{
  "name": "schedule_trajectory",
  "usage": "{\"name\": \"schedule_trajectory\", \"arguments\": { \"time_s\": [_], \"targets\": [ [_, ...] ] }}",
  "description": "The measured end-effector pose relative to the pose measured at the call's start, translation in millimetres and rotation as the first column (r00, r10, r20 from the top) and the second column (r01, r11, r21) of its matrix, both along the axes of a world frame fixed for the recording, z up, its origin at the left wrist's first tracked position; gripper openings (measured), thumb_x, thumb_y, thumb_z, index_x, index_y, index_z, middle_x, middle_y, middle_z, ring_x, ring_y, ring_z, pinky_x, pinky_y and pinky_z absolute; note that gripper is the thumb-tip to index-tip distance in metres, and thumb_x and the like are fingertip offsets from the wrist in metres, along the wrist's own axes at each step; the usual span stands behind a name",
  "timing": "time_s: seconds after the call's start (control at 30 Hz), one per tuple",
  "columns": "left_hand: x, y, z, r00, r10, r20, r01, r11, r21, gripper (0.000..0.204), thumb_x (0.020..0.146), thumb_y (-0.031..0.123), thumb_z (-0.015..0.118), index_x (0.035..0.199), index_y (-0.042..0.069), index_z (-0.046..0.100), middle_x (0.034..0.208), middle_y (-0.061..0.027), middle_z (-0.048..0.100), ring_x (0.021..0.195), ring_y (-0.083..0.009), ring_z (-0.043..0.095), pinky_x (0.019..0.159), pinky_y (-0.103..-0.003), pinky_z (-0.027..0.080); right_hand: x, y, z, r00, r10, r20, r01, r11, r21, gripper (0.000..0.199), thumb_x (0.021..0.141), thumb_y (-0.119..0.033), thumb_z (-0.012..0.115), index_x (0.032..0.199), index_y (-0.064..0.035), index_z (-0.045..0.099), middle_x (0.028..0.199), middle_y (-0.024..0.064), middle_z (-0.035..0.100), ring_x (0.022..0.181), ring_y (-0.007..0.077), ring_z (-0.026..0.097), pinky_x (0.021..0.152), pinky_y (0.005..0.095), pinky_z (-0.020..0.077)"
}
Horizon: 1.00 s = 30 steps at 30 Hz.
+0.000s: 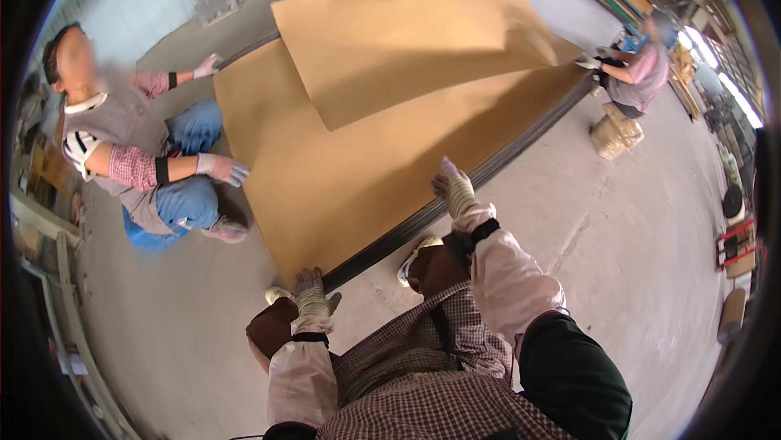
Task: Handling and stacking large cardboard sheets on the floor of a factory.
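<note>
The left hand (312, 292), fingers spread, rests at the brown stack's (333, 179) near corner; the right hand (454, 185), loosely open, touches its long edge; neither visibly grips. Light, flat pressure should steady it. Beyond, a skewed sheet (390, 33) overlaps.

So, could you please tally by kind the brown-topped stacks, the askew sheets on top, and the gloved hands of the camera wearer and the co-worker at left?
Brown-topped stack: 1
Askew top sheet: 1
Wearer's left hand and right hand: 2
Co-worker's near hand and far hand: 2
Total: 6
</note>
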State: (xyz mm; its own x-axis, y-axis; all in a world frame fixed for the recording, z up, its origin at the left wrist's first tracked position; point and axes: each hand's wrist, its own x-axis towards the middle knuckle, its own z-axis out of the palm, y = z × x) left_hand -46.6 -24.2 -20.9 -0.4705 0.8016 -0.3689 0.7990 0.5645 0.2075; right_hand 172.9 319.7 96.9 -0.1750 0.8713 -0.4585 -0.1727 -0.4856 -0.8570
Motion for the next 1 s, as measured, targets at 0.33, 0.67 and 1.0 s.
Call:
{"name": "schedule_trajectory", "arguments": {
  "time_s": [0.33,0.67,1.0],
  "targets": [
    [-8,2,-2,0.997,0.037,0.073,-0.031,0.996,-0.081,0.099,0.073,0.059,0.063,0.147,0.009,0.02,0.153,-0.0222,0.013,0.142,-0.0404,0.008,0.113,-0.053,0.011,-138,68,-55,0.998,0.018,-0.064,-0.033,0.968,-0.249,0.127,0.06,-0.08,0.064,0.145,0.0002,0.014,0.138,0.026,0.034,0.122,0.0408,0.042,0.102,0.0495,0.0359],
    [-16,-1,2,0.997,0.021,0.071,-0.027,0.996,0.081,0.092,0.071,0.055,0.067,0.142,0.007,0.032,0.146,-0.0241,0.026,0.136,-0.0423,0.021,0.111,-0.051,0.018,-104,106,-63,0.912,-0.356,-0.205,0.334,0.933,-0.137,0.089,0.062,-0.083,0.056,0.125,-0.0201,0.052,0.122,0.0091,0.055,0.108,0.0258,0.052,0.094,0.049,0.0362],
    [-24,3,14,0.98,0.116,0.159,-0.124,0.991,0.039,0.083,0.076,0.051,0.066,0.139,0.006,0.037,0.144,-0.0198,0.031,0.134,-0.0378,0.028,0.109,-0.047,0.025,-57,77,-153,0.778,0.51,0.367,-0.505,0.855,-0.118,0.009,0.083,-0.019,0.062,0.089,-0.0117,0.063,0.082,0.0056,0.068,0.07,0.0197,0.064,0.06,0.0344,0.0532]
  ]
}}
